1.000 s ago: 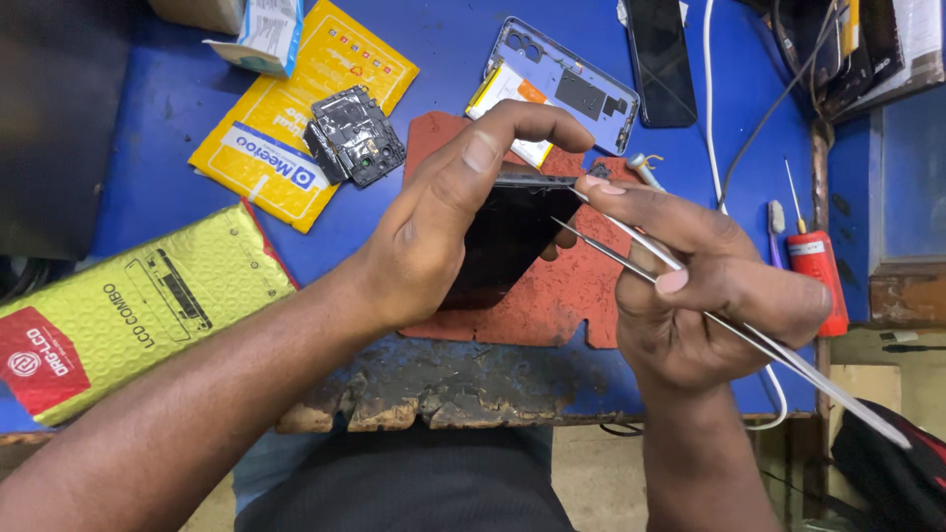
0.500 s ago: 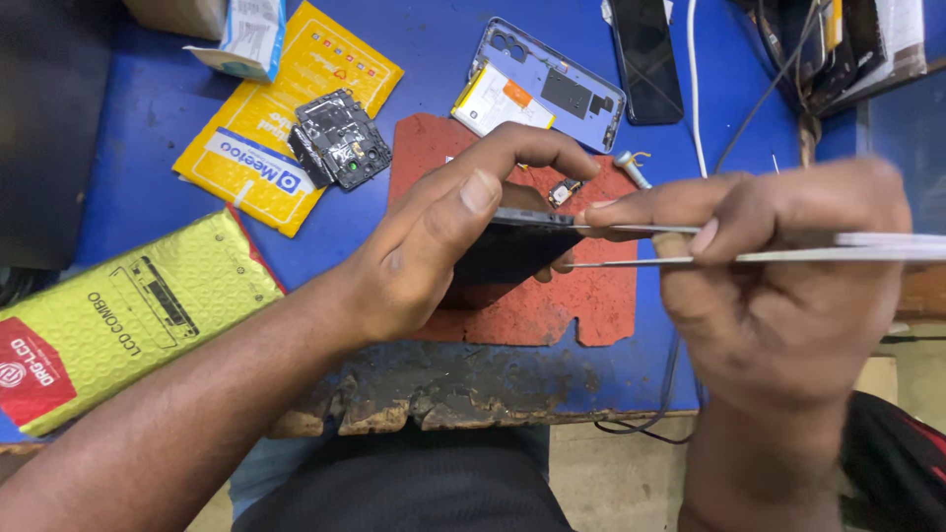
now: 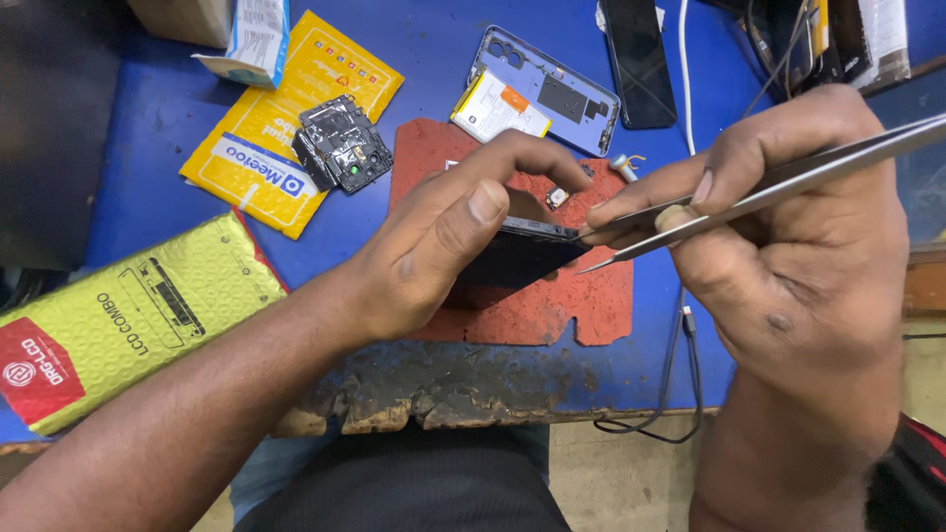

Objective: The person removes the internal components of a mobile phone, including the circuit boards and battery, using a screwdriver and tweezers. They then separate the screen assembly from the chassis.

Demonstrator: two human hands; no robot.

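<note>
Since half a second ago the right hand (image 3: 778, 236) has drawn nearer the head camera and looms larger, and its tweezers (image 3: 749, 187) now slant up to the right rather than lying almost level; their tips have dropped to the edge of the phone. The left hand (image 3: 443, 246) has hardly shifted.

The blue worktop (image 3: 148, 148) carries everything, its front edge worn and chipped. On it lies a red mat (image 3: 552, 305), ragged at the rim. Over that mat the left hand holds the dark phone (image 3: 517, 258) tilted on edge, thumb pressed on top and fingers curled behind it, so it is gripped firmly. The phone looks black and glossy, thin, with most of its body hidden by the hand. The right hand's fingers pinch the metal tweezers narrow, the points meeting the phone's upper right corner.

To the left lies a green padded envelope (image 3: 128, 315), and beyond it a yellow packet (image 3: 296, 108) with a black circuit module (image 3: 342, 145) resting on it. Behind the mat sits an opened phone back frame (image 3: 542, 94), pale blue, with a battery inside, and a second dark phone (image 3: 639, 59) just beside it. A small metal part (image 3: 558, 197) lies on the mat near the tweezer tips.
</note>
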